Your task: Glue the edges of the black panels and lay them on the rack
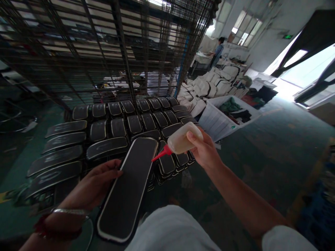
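Note:
A long dark panel with rounded corners and a pale line around its border tilts in front of me. My left hand grips its left edge between thumb and fingers. In my right hand is a translucent squeeze bottle, tipped down to the left. Its red nozzle points at the panel's right border, and the tip meets or nearly meets the pale line there. Stacks of similar dark panels with pale borders lie just beyond. What fills the bottle looks yellowish.
Behind the stacks rises a tall metal wire rack. A white plastic bin holding fabric stands to the right, with white bundles piled behind it. Farther back a person stands at a table. Green floor stretches rightward.

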`<state>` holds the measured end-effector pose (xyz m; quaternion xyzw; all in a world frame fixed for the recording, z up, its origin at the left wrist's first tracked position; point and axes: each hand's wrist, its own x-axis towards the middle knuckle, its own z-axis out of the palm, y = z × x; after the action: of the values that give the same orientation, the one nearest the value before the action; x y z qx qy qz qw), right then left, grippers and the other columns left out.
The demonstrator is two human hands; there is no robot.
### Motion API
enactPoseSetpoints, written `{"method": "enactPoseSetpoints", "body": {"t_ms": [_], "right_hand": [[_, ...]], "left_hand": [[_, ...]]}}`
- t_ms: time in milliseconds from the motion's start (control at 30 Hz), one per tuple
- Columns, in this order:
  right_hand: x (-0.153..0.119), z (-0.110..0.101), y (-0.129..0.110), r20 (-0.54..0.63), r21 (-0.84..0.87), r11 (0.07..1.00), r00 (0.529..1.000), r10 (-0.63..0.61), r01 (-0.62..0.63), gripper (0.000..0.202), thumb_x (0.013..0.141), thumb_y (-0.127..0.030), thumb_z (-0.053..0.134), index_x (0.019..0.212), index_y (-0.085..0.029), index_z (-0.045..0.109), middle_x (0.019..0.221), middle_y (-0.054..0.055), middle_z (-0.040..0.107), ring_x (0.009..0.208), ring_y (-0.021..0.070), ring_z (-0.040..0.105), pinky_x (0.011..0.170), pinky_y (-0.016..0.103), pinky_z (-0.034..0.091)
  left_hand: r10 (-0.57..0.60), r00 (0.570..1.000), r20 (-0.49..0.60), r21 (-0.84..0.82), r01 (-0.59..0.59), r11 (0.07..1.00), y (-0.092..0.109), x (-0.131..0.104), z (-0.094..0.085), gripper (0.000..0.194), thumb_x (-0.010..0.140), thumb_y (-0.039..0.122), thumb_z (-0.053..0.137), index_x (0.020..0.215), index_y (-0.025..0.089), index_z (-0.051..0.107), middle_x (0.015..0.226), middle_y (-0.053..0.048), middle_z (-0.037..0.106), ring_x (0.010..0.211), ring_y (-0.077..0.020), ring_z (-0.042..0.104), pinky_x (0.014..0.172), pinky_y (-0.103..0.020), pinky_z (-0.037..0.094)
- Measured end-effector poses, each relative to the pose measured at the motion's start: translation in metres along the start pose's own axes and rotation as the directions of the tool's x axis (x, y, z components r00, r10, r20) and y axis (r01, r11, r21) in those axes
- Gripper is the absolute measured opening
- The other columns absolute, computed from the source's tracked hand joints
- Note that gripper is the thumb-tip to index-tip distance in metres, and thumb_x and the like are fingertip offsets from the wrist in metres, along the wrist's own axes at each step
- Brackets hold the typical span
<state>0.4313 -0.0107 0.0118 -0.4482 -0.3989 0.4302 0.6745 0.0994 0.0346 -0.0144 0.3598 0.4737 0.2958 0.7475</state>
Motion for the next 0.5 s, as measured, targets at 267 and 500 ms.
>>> {"method": "enactPoseSetpoints", "body": {"t_ms": [267,500], "right_hand": [[-0.026,0.009,0.007,0.044,-0.02,0.998,0.998,0.055,-0.054,0.048,0.082,-0.055,0.096,0.112,-0.024,0.075,0.092,0.003,0.068,0.072,0.0208,0.067,0.047,0.027,0.056],[-0.046,0.012,0.012,0.123,-0.08,0.995,0.99,0.07,-0.061,0.044,0.088,-0.055,0.094,0.118,-0.028,0.077,0.096,0.004,0.067,0.078,0.0223,0.066,0.051,0.028,0.058]], "left_hand": [[0.02,1.0,-0.024,-0.037,-0.021,0.999,0.005,-0.002,0.005,0.034,0.068,0.01,0.095,0.094,0.017,0.073,0.078,-0.007,0.083,0.062,-0.025,0.08,0.059,-0.036,0.07],[0.024,0.999,-0.031,-0.042,-0.025,0.999,0.01,-0.002,0.01,0.032,0.065,0.007,0.092,0.088,0.015,0.072,0.072,-0.008,0.082,0.058,-0.0262,0.079,0.056,-0.037,0.07]]}}
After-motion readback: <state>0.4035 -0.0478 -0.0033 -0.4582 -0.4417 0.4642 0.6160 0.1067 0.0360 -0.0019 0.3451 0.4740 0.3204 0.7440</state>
